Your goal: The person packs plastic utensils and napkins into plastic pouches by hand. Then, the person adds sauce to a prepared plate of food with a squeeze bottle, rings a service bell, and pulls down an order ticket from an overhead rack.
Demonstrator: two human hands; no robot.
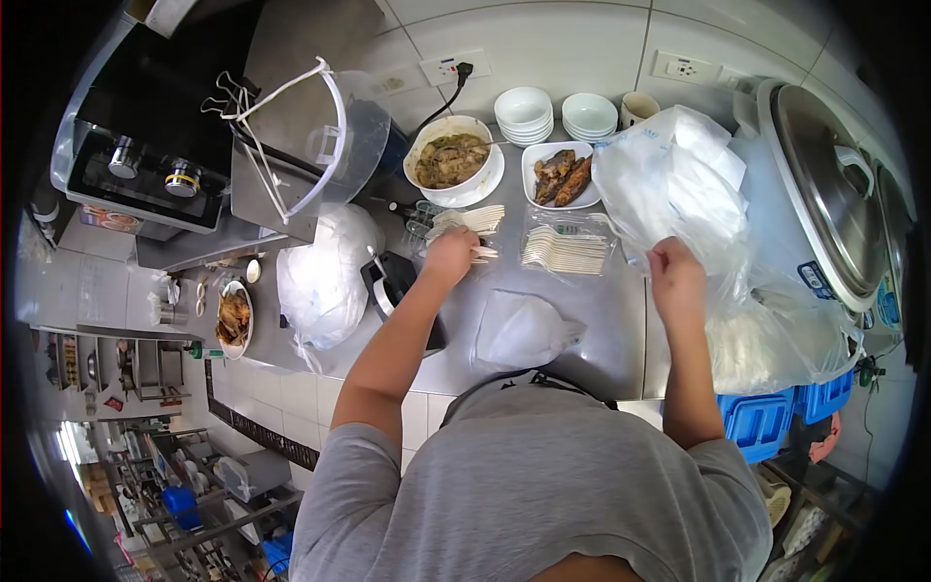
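My left hand (453,254) is closed at the near edge of a bundle of pale wooden utensils (477,221), its fingertips around some of them. My right hand (675,264) is closed, raised by the edge of a large white plastic bag (669,170); what its fingers grip, if anything, is too small to tell. Between the hands a second pack of wooden utensils (564,249) lies in clear wrap. Nearer to my body rests a small clear bag with white contents (524,328).
Behind the utensils stand a bowl of food (452,160), a plate of fish (562,177) and stacked white bowls (525,112). A large lidded pot (834,184) is at the right. A white bag (328,272) and a black box (400,281) stand left.
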